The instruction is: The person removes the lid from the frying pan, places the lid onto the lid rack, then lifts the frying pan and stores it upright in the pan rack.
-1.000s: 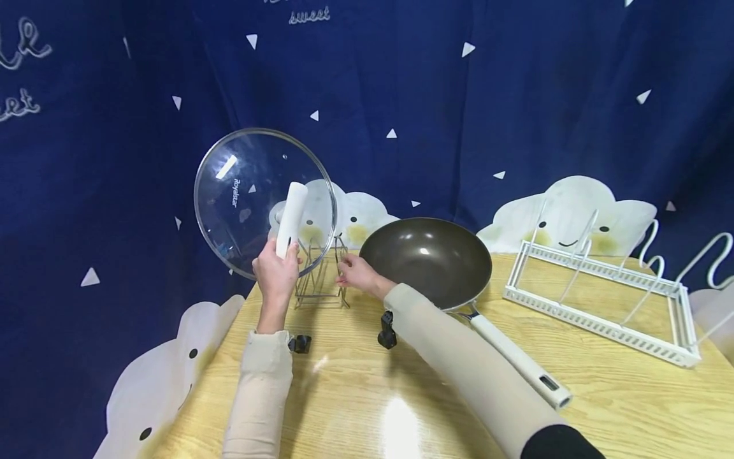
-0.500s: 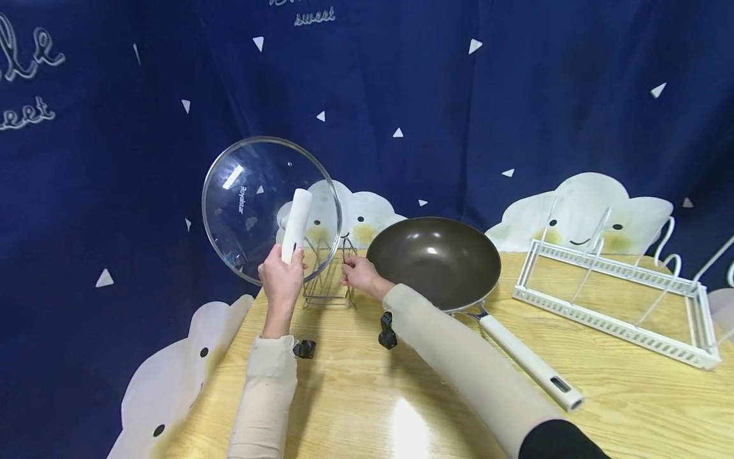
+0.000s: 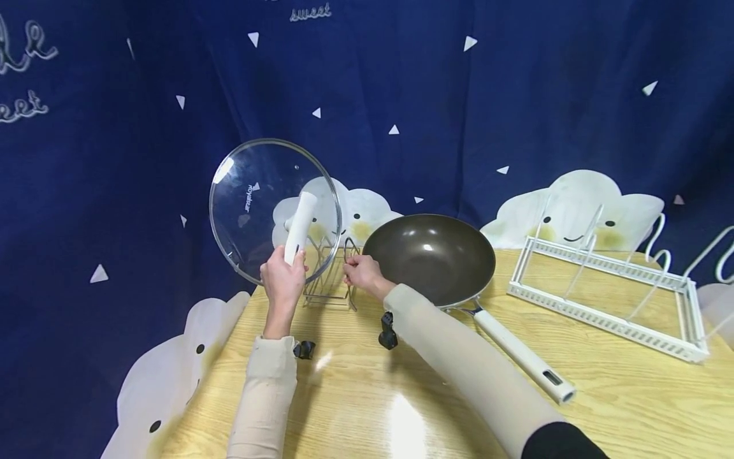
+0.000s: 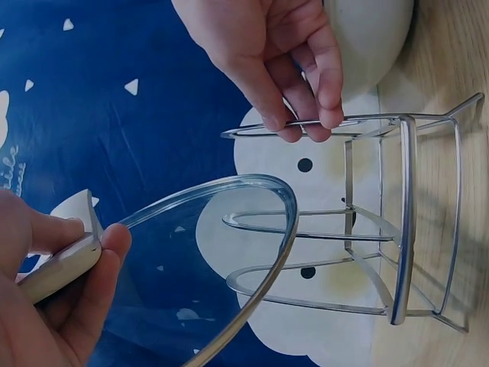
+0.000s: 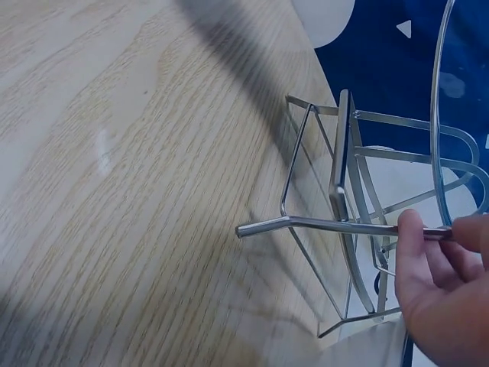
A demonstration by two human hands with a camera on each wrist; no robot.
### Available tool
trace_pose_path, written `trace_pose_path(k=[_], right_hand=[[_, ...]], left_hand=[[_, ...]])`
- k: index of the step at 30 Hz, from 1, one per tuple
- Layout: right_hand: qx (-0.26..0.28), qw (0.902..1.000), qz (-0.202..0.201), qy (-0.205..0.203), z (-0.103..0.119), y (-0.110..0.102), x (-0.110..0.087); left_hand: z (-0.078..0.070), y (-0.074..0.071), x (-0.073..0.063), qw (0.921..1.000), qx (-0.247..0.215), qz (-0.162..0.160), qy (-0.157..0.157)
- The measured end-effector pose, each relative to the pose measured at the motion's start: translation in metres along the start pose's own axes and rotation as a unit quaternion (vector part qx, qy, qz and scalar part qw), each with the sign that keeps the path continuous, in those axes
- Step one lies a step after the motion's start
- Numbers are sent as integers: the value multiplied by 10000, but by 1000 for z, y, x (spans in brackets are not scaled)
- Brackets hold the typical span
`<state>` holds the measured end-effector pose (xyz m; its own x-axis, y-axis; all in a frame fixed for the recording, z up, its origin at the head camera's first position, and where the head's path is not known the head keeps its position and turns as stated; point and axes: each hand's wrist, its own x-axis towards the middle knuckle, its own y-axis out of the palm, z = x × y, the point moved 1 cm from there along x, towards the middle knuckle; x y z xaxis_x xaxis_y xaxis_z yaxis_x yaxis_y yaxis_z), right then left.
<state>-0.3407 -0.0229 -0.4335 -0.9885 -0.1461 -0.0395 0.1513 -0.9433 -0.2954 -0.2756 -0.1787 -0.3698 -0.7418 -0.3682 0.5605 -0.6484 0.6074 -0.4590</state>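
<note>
Broadly, a dark blue cloth curtain with white triangles and pale clouds [image 3: 401, 76] fills the background, behind a pale wood-grain table [image 3: 355, 382]. On the table's right side stands a long white rack with a slotted rectangular base and bent wire dividers [image 3: 602, 322]; only the head view shows it whole enough to make out. Left of it sits a round wok with a dark brown interior [image 3: 430, 261], its long white handle [image 3: 524, 357] angled toward the near right; the left wrist view adds a cream outer wall. A round clear-glass lid with a metal rim [image 3: 272, 204] is held up in the air, steeply tilted, left of the wok. Its lettering, "Royalstar", reads only in the head view.

Below and to the right of the lid's middle, a small silver wire rack [image 4: 406, 222] stands on the table. Lid and hands partly cover it in the head view, whereas the left wrist view shows its three narrow loops and crossbar. Whether the lid's rim touches those loops, I cannot tell.

The left hand [image 3: 283, 277] is clamped on the lower end of the lid's stubby white grip [image 3: 301, 226], with most of the glass above it. The right hand [image 3: 362, 273] pinches the wire rack's rightmost loop between thumb and fingers, the other loops lying to its left.
</note>
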Motion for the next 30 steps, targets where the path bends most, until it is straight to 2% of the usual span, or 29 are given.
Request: trace_pose_path(k=[5, 12, 17, 21, 30], right_hand=[[-415, 9991, -26, -123, 3, -3, -1], [-863, 9960, -97, -223, 9, -2, -4], [-1134, 9930, -219, -249, 10, -5, -5], [-1156, 9929, -180, -202, 10, -6, -6], [-749, 9971, -76, -53, 5, -9, -6]], left_hand=[[-1, 3, 0, 9997, 142, 172, 97], [1, 7, -2, 9983, 269, 511, -118], [1, 10, -1, 9968, 334, 716, -124], [1, 11, -1, 9955, 315, 882, -158], [5, 20, -6, 9930, 356, 1109, -180]])
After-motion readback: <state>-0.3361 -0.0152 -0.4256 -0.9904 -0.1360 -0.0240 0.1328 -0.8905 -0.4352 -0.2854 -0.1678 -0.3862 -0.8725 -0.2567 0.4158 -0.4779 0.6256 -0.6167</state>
